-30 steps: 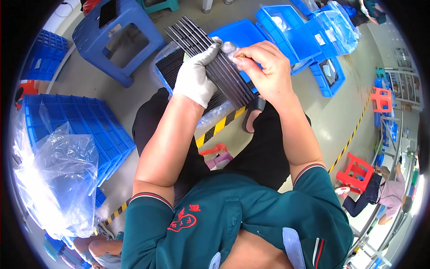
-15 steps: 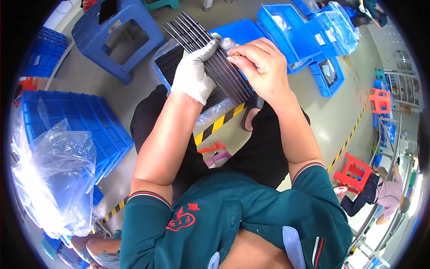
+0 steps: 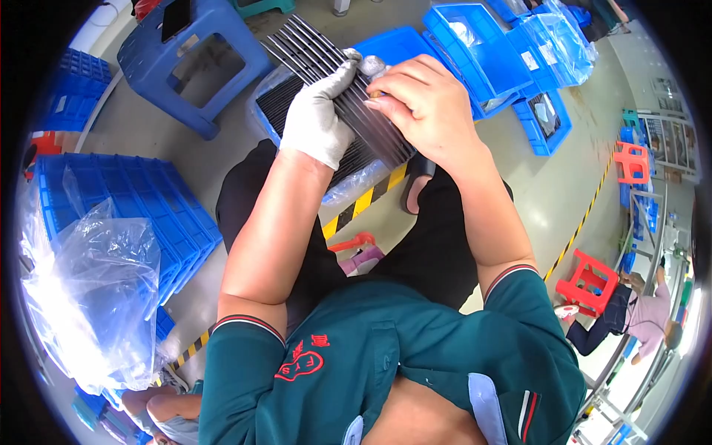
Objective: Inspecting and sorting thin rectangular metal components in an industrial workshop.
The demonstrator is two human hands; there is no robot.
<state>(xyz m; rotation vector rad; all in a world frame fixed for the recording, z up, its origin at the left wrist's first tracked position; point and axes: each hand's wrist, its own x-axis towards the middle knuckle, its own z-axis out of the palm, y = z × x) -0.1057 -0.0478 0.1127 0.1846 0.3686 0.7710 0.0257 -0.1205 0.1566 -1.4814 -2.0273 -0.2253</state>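
A fanned bundle of thin black rods (image 3: 300, 46) is gripped in my left hand (image 3: 314, 127), which wears a pale glove; the thumb lies across the rods. My right hand (image 3: 430, 111), bare, is closed in a pinch over the right side of the bundle. Something small and brownish shows at its fingertips, too small to name. Below the bundle, more black rods (image 3: 277, 102) lie in a plastic-lined blue crate (image 3: 261, 119), partly hidden by my left hand and the held rods.
Blue bins (image 3: 475, 55) stand beyond my right hand, one with plastic bags (image 3: 556, 41). On the left are a blue stool (image 3: 200, 119) bearing a dark flat object (image 3: 176, 18), and stacked blue crates (image 3: 133, 200) with clear plastic film (image 3: 104, 282). A person (image 3: 619, 311) is near a red stool (image 3: 589, 282).
Both hands and the rod bundle have shifted slightly left. My right fingertips have moved left over the rods, and the lower ends of the rods look blurred.
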